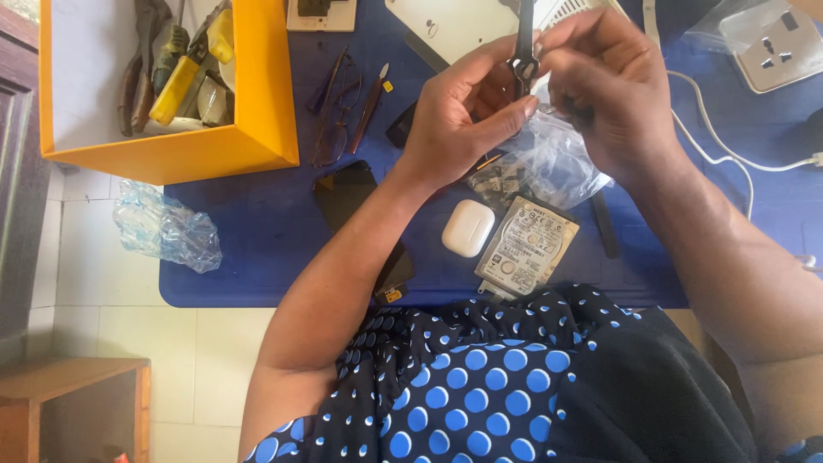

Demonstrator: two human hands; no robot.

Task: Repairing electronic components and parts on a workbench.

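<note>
Above the blue work mat (257, 257), both hands meet around a slim black tool (524, 51) that looks like tweezers or small pliers. The left hand (463, 116) pinches it between thumb and forefinger near its lower end, while the right hand (613, 86) closes around the other side, its fingers curled over a clear plastic bag (557, 163) hanging beneath; what the tool's tip holds is too small to tell. Below lie a bare hard drive (525, 246), a white earbud case (468, 228) and a dark phone (343, 193), with an orange box of hand tools (171, 150) to the left. Working well here seems to call for a steady pinch, wrists close together, and keeping the bag underneath so that anything dropped lands in it.
</note>
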